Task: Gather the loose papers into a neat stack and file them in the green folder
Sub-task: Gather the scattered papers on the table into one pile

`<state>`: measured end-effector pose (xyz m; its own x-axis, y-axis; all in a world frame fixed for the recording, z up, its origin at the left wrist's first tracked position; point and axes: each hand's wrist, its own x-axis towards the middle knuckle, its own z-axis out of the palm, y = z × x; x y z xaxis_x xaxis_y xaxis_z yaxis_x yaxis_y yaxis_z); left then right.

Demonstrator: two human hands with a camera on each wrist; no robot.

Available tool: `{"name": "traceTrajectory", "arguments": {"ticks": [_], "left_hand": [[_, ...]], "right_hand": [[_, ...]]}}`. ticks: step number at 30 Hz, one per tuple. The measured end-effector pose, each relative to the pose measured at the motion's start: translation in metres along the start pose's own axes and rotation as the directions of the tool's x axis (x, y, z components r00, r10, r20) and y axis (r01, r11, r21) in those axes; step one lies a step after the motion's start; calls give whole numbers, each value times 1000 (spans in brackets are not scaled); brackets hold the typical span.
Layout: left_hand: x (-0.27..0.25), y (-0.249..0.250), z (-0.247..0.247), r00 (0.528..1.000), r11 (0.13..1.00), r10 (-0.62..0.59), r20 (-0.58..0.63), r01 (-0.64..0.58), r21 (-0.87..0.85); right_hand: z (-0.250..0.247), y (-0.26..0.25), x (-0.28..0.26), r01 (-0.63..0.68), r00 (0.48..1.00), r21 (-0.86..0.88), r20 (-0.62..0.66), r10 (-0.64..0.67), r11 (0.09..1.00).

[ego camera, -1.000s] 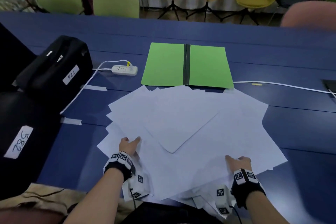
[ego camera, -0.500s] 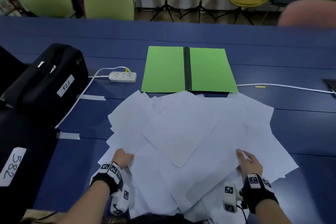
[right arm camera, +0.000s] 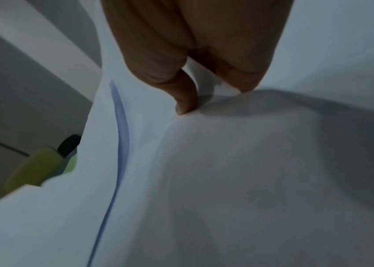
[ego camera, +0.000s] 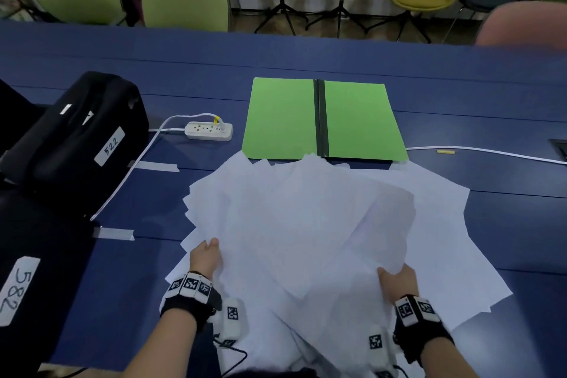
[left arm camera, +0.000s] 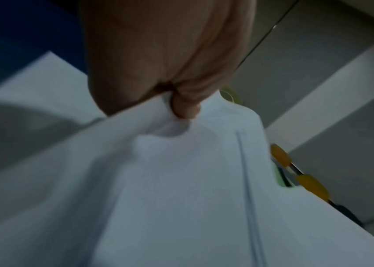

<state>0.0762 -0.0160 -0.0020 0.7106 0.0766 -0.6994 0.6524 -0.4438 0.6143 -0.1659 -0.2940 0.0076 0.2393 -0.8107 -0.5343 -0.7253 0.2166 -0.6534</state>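
Several loose white papers (ego camera: 306, 224) lie fanned across the blue table (ego camera: 506, 120), just in front of the green folder (ego camera: 322, 120), which lies open and flat with a dark spine. My left hand (ego camera: 206, 258) grips the pile's left edge, its fingers tucked under the sheets; in the left wrist view the thumb (left arm camera: 185, 106) presses down on the paper (left arm camera: 181, 180). My right hand (ego camera: 397, 281) pinches the sheets at the lower right, lifting and curling them. The right wrist view shows a fingertip (right arm camera: 184, 101) on the bowed paper (right arm camera: 227, 171).
A black case labelled 522 (ego camera: 76, 144) and another labelled 582 (ego camera: 27, 285) stand at the left. A white power strip (ego camera: 208, 131) with its cable lies left of the folder. A white cable (ego camera: 491, 154) runs along the right. Chairs (ego camera: 184, 0) line the far side.
Both hands have gone from resting on the pile to gripping its edges. The right-hand sheets have risen and curled, and the spread has drawn inward.
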Motion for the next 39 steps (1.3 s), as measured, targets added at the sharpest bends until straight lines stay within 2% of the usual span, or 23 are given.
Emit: {"name": "traceTrajectory", "arguments": {"ticks": [2,4,6,9,12,15,16,18,20,22,24,26,28,29,30,31,32,33,35,36,39], "left_hand": [[9,-9,-10,999,999,-14,48,15,-31],[14,-15,-14,998,997,-44,37,41,58],[4,-6,-15,1000,986,-1,1,1,167],[-12,12,-11,997,991,72,41,-76,107],[-15,16,-6,998,998,62,15,-61,-22],[-21,13,0,995,996,90,-43,-89,32],[-21,9,4,994,993,98,-53,-95,65],[-21,1,7,996,992,80,-51,-74,100],[-21,-8,6,996,990,41,-82,-30,138],[-19,-18,6,993,990,45,-111,-29,138],[-23,-21,6,994,994,51,-93,-41,106],[-28,-20,7,995,996,40,-90,-33,80],[-30,-19,3,997,1000,2,-80,-1,16],[-26,-19,1,998,991,28,-52,-20,133],[-21,-26,0,992,918,125,-30,-104,382],[-18,-26,-1,993,914,118,-9,-106,391],[-16,-23,-1,999,986,12,-30,-7,169],[-17,-17,-3,1000,996,-25,-3,25,82],[-22,-12,-6,1000,981,0,22,-4,192],[-23,-10,-7,999,985,-25,36,18,171],[-26,-10,-6,996,993,-86,32,83,87]], "right_hand": [[-7,-5,0,4,998,-38,62,-2,999],[1,-12,-4,56,988,-95,146,-42,994],[20,-17,-9,102,982,-46,162,-93,994],[48,-23,-22,101,984,60,140,-109,993],[64,-20,-28,155,966,-28,212,-146,988],[67,-19,-31,219,944,-92,272,-187,971],[64,-19,-29,243,942,-93,260,-212,966],[54,-13,-24,224,964,-22,151,-218,974],[34,0,-17,85,994,-10,-63,-85,996],[4,19,-10,-150,955,-126,-277,110,981],[-25,35,-9,-320,884,-147,-402,239,936],[-40,47,-7,-361,868,-135,-409,280,923],[-41,50,-4,-346,884,-144,-382,270,927],[-40,51,-2,-325,895,-140,-365,257,935],[-37,50,0,-299,910,-132,-338,241,945],[-35,48,0,-267,928,-130,-304,217,955],[-32,47,0,-217,949,-140,-261,176,966],[-28,46,0,-158,969,-156,-214,122,975],[-19,41,-3,-59,987,-211,-158,26,976],[-15,38,-6,-75,984,-243,-175,33,967],[-7,27,-15,-290,928,-211,-301,220,933]]}}
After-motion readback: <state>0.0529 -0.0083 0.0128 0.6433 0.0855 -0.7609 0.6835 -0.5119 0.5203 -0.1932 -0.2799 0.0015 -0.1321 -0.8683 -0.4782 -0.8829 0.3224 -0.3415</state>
